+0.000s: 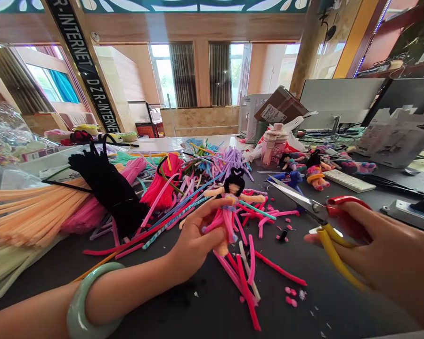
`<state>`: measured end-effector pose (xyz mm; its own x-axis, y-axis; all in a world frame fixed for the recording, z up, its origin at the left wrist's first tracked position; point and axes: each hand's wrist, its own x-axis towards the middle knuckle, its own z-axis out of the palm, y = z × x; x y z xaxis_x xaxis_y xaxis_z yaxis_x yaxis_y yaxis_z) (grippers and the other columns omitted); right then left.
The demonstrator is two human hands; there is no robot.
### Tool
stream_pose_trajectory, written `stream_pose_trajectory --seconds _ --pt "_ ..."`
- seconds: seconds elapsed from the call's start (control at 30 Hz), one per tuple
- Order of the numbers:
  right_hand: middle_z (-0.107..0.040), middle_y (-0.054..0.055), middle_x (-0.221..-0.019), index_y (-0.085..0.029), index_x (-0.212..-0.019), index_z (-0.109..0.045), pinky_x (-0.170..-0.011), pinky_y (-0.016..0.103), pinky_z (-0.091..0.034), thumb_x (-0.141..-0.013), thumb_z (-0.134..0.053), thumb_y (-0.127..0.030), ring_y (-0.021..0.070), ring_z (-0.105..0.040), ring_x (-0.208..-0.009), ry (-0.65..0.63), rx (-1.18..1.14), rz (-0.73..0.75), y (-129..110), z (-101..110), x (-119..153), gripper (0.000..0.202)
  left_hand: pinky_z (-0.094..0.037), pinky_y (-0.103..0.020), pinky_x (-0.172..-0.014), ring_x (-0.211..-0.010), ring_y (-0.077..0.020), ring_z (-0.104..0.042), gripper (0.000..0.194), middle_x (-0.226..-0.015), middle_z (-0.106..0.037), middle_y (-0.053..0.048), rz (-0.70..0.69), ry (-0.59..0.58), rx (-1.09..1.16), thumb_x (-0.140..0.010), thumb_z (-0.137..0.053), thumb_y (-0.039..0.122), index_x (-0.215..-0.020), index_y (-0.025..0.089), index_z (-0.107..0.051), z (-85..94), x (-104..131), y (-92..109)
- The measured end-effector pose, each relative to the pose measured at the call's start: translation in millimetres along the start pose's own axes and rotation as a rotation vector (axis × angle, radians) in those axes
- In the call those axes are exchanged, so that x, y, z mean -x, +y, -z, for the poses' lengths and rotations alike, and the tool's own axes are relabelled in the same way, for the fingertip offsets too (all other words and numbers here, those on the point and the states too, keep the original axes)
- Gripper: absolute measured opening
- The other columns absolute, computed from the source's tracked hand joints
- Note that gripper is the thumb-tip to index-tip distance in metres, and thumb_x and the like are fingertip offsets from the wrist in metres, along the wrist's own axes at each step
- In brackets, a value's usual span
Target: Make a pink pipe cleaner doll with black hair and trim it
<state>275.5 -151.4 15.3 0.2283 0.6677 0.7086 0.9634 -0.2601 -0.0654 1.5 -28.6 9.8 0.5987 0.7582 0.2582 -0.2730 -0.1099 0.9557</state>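
A small pipe-cleaner doll with black looped hair, pale arms and a pink skirt is pinched upright between the thumb and fingers of my left hand. My right hand holds scissors with one red and one yellow handle loop. Their blades are spread apart and point left toward the doll, without touching it. Cut pink, red and white pipe-cleaner pieces lie on the dark table beneath and beside the doll.
Pipe-cleaner bundles in peach, black and pink lie at the left. Behind the scissors are a blue glue gun, finished dolls, a white keyboard and a pink bottle. Monitors stand at the back right.
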Motion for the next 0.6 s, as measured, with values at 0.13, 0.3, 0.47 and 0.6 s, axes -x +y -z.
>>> stream_pose_trajectory --seconds 0.13,0.3,0.47,0.6 --pt "-0.068 0.002 -0.072 -0.029 -0.08 -0.053 -0.051 0.029 -0.041 -0.077 -0.058 -0.057 0.02 -0.064 -0.061 0.086 0.036 0.139 5.8 11.2 -7.0 0.029 -0.04 -0.021 -0.047 -0.041 -0.0071 -0.049 0.041 -0.062 -0.065 0.003 0.068 -0.174 0.06 -0.073 -0.066 0.021 -0.113 0.02 -0.072 4.8 -2.6 1.1" --pt "-0.067 0.006 -0.081 -0.027 -0.088 -0.052 -0.064 0.033 -0.046 -0.091 -0.043 -0.047 0.0223 -0.065 -0.077 0.201 0.043 0.355 11.1 17.0 -16.4 0.022 -0.036 -0.019 -0.046 -0.047 -0.0065 -0.049 0.029 -0.086 -0.076 -0.005 0.17 -0.234 0.145 -0.065 -0.071 0.024 -0.092 0.018 -0.079 4.6 -6.3 6.2" --pt "-0.063 0.008 -0.087 -0.027 -0.084 -0.057 -0.077 0.036 -0.047 -0.088 -0.053 -0.049 0.0237 -0.063 -0.087 0.057 0.022 0.373 26.0 9.3 -11.2 0.023 -0.047 -0.023 -0.057 -0.067 -0.0155 -0.065 0.027 -0.097 -0.077 -0.009 0.186 -0.223 0.081 -0.065 -0.077 0.027 -0.09 0.018 -0.078 4.4 -6.8 6.4" --pt "-0.062 0.009 -0.092 -0.027 -0.084 -0.062 -0.081 0.037 -0.046 -0.088 -0.053 -0.05 0.025 -0.061 -0.096 0.056 0.093 0.25 25.5 -0.9 0.6 0.025 -0.052 -0.028 -0.064 -0.073 -0.0194 -0.069 0.029 -0.098 -0.077 -0.01 0.205 -0.208 0.075 -0.066 -0.08 0.03 -0.092 0.017 -0.078 5.5 -5.7 5.3"
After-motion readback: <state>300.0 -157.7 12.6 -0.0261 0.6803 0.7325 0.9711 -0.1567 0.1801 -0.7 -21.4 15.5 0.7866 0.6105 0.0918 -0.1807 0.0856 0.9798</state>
